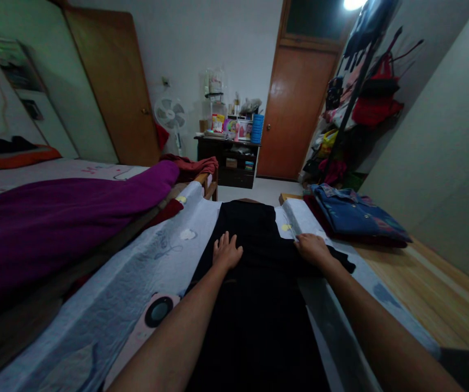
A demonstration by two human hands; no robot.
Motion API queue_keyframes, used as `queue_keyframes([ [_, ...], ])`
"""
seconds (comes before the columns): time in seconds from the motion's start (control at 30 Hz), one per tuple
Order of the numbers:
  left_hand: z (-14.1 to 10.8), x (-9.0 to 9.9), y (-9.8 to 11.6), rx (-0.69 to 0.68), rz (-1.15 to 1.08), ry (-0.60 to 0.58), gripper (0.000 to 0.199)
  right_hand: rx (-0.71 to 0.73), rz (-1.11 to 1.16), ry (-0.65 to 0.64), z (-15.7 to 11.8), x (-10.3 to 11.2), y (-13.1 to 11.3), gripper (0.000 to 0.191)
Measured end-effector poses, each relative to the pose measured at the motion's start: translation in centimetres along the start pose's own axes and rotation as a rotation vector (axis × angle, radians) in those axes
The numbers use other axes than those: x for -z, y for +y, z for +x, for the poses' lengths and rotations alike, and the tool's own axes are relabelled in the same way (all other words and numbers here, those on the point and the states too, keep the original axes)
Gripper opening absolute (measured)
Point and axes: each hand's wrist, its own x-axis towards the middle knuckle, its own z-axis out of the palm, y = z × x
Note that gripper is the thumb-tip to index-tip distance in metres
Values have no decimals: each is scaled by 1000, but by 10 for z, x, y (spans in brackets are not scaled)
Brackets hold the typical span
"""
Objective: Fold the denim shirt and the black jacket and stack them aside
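A black short-sleeved shirt [254, 316] lies spread lengthwise before me on a white and grey patterned cloth [136, 267]. My left hand [226, 252] rests palm down on its left side, fingers stretched out and a little apart. On the right, my right hand [312, 249] is curled at the base of the sleeve, its fingers closed on the fabric. The sleeve's end [343, 260] sticks out beyond that wrist. Beside my left forearm is a pink phone-like object [158, 311] with a large dark round part, partly hidden by the arm.
Folded clothes with a blue patterned shirt [352, 212] on top are stacked at right on a wooden surface [442, 288]. A purple blanket [74, 218] covers the bed at left. Farther off stand a white fan [171, 112], a dark cabinet [234, 177] and a wooden door [295, 109].
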Motion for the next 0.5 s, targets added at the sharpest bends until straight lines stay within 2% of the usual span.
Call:
queue_keyframes([
  [0.07, 0, -2, -1, -5, 3, 16, 61, -63, -67, 35, -7, 3, 22, 36],
  [0.2, 0, -2, -1, -3, -5, 16, 61, -179, -124, -41, -17, 6, 49, 39],
  [0.5, -2, 1, 0, 3, 1, 21, 60, -224, -49, -114, -22, 12, 58, 29],
])
